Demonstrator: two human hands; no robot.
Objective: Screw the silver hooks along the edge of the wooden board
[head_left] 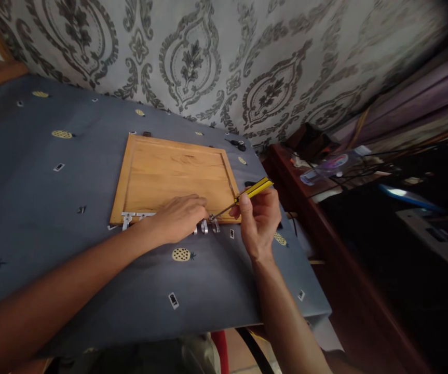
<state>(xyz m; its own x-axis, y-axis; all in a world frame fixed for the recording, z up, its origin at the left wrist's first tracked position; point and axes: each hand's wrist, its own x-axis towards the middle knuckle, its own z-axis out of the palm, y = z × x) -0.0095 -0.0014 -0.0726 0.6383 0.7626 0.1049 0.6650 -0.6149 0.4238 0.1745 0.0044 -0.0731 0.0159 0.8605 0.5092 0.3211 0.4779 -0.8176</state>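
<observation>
A framed wooden panel [177,169] lies flat on the cloth-covered table. Along its near edge runs a silver metal hook rail [129,220] with several hooks. My left hand [182,215] covers the middle of this rail, its fingers bent and pressed together on it; the thumb is hidden. In my right hand [260,218] is a screwdriver [255,190] with a yellow and black handle, held between thumb and fingers. Its shaft slants down to the left, and the tip meets the rail's right end, close to my left fingertips. Any screw there is too small to tell.
The blue-grey tablecloth [83,270] has pineapple prints. Small dark items [236,144] lie beyond the panel's far right corner. Patterned wallpaper [224,57] rises behind the table. To the right stands a dark reddish wooden cabinet [325,228] with a clear plastic package [333,165] and cables.
</observation>
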